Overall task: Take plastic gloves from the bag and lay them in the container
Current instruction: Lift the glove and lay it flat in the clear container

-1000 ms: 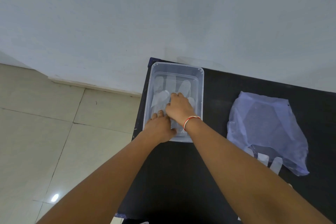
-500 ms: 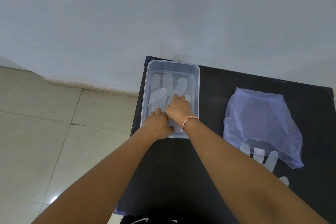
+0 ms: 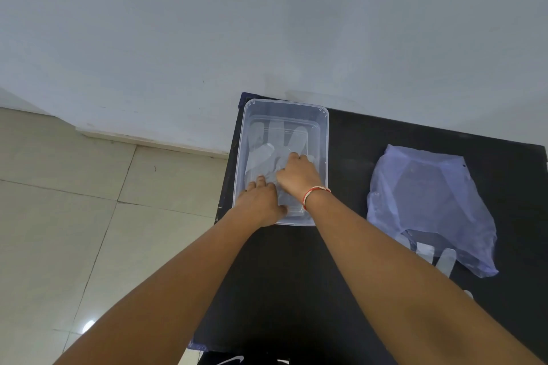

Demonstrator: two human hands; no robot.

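Note:
A clear plastic container (image 3: 323,139) stands at the black table's far left corner. Clear plastic gloves (image 3: 268,144) lie flat inside it, fingers pointing toward the wall. My left hand (image 3: 261,204) rests palm down over the container's near left rim, its fingertips on the gloves. My right hand (image 3: 299,175), with a red-and-white wristband, presses down on the gloves in the middle of the container. A translucent bluish bag (image 3: 427,201) lies flat on the table to the right, with more gloves (image 3: 444,261) poking from its near opening.
The black table (image 3: 350,261) ends at its left edge right beside the container, with tiled floor (image 3: 89,231) below. A white wall (image 3: 267,24) runs directly behind the table. My two forearms cross the table's near half.
Both hands have stayed on the gloves in the container; the right hand's fingers slid slightly over them. The head view has drifted a little, nothing else moved.

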